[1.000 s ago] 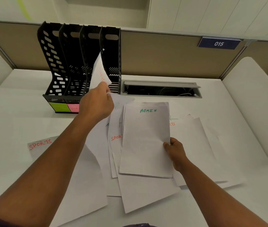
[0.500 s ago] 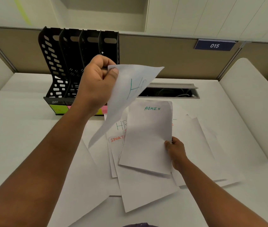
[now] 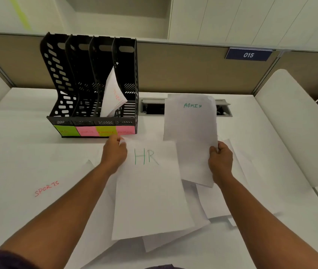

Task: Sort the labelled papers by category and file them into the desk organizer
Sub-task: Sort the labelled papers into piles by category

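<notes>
Left hand point(image 3: 114, 153) pinches white HR paper point(image 3: 150, 189) above pile. Right hand point(image 3: 220, 162) grips white ADMIN paper point(image 3: 191, 136). Sorting step; next, slide each into matching slot of black plastic organizer point(image 3: 94, 90).

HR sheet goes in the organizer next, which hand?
Left. The left hand already pinches the HR sheet and sits just before the organizer; the right hand holds the ADMIN sheet, farther away.

one black desk organizer point(image 3: 92, 80) with four slots and four sticky labels point(image 3: 96, 130); one paper point(image 3: 113, 94) filed inside; three readable labelled sheets point(image 3: 150, 191) outside; two hands point(image 3: 114, 154).
</notes>
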